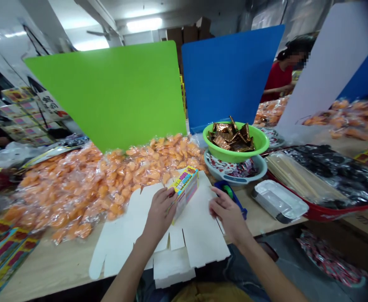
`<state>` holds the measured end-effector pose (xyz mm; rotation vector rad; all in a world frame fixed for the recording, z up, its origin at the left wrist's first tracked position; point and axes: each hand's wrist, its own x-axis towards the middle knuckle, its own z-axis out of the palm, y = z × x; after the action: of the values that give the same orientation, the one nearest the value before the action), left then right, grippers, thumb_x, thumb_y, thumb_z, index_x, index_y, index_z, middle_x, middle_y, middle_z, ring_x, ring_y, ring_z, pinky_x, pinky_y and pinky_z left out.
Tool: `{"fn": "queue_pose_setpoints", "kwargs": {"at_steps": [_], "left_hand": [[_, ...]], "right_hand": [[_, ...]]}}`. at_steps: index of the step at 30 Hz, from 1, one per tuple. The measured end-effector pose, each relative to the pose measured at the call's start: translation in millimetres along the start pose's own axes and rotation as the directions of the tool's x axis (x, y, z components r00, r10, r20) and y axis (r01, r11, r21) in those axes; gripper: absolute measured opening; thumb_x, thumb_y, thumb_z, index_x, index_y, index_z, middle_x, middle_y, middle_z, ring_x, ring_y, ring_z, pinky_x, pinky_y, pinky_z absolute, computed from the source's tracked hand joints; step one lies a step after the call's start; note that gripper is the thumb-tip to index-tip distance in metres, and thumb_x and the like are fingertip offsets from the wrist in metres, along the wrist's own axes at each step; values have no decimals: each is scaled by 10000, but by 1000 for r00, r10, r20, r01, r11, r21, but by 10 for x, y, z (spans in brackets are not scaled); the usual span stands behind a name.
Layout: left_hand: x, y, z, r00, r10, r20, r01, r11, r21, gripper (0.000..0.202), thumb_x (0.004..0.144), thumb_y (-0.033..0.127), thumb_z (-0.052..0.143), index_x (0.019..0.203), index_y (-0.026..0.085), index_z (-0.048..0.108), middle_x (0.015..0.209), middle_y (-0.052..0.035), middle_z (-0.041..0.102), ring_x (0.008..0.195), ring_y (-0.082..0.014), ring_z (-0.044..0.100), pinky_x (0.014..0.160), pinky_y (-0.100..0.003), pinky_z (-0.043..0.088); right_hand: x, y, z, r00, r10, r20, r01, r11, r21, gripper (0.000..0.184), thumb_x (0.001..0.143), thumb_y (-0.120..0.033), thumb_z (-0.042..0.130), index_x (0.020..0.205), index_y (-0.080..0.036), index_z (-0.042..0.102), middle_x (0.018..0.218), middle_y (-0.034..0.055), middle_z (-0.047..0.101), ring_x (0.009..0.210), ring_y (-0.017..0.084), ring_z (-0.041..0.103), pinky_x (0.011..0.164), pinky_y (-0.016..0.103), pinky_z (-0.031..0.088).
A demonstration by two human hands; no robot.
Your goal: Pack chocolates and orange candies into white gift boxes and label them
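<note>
My left hand (159, 214) grips the near end of a small colourful printed box (185, 188) that is tilted up over a flat, unfolded white carton blank (199, 235) on the wooden table. My right hand (226, 212) hovers just right of the box, fingers curled and holding nothing that I can see, next to a blue tape dispenser (232, 196) lying at the carton's edge.
Bags of orange snacks (92, 184) pile behind the carton. A green bowl of brown foil packets (236, 142) sits on a grey bowl. A foil tray (280, 201) and a red tray (328, 209) lie right. Green and blue boards stand behind; a person in red works far right.
</note>
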<state>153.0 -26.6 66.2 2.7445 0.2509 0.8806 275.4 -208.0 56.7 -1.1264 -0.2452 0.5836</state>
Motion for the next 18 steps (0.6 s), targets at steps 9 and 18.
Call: {"fn": "queue_pose_setpoints", "kwargs": {"at_steps": [9, 18], "left_hand": [[-65, -40, 91, 976, -152, -154, 118, 970, -211, 68, 841, 236, 569, 851, 190, 519, 1109, -112, 641, 1178, -206, 528, 957, -415, 494], [-66, -48, 87, 975, -154, -162, 106, 956, -272, 74, 812, 181, 551, 790, 201, 483, 1110, -116, 638, 1180, -211, 524, 946, -421, 493]], "right_hand": [[376, 371, 833, 991, -14, 136, 17, 1000, -21, 377, 682, -336, 681, 775, -240, 329, 543, -104, 483, 470, 92, 451, 456, 229, 324], [420, 387, 868, 995, 89, 40, -82, 984, -158, 491, 596, -457, 754, 746, -234, 342, 509, -88, 489, 405, 85, 411, 379, 219, 258]]}}
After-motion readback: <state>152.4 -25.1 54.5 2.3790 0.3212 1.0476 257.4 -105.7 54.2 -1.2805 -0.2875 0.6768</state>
